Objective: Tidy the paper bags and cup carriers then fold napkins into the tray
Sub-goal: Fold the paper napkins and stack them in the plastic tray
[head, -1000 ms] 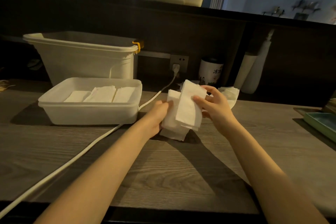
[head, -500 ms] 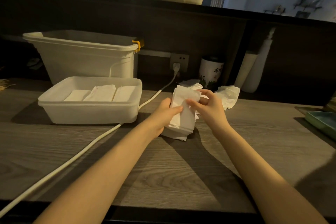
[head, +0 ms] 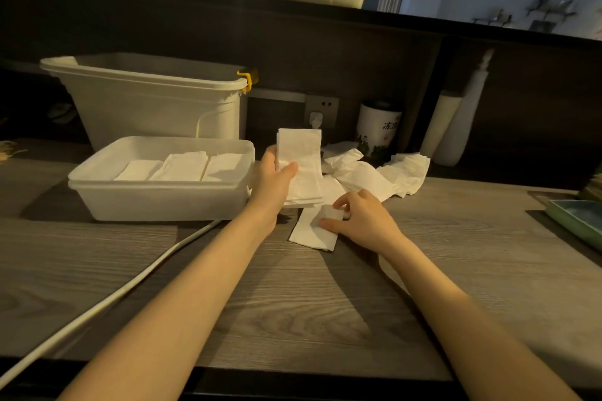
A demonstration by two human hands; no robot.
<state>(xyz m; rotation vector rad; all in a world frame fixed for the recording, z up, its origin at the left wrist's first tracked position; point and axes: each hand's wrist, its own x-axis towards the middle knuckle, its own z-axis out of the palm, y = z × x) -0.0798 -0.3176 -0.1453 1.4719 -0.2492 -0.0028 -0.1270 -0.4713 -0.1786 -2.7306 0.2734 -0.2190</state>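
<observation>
Napkin stack (head: pixel 301 166) mid-frame, upright, gripped by L hand (head: pixel 275 177), just right of tray (head: pixel 156 198). R hand (head: pixel 360 220) lower center-right, pinching folded napkin (head: pixel 311 231) flat on counter (head: pixel 293 303). Loose napkins (head: pixel 374 172) behind, center-right.

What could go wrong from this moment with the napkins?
1. The left hand grips a folded stack upright by one edge only; its sheets could fan out or slip.
2. The right hand pinches a single napkin lying on the counter; thin paper may crease or tear.
3. Loose crumpled napkins lie just behind; a sweep of the arm could scatter them.
</observation>
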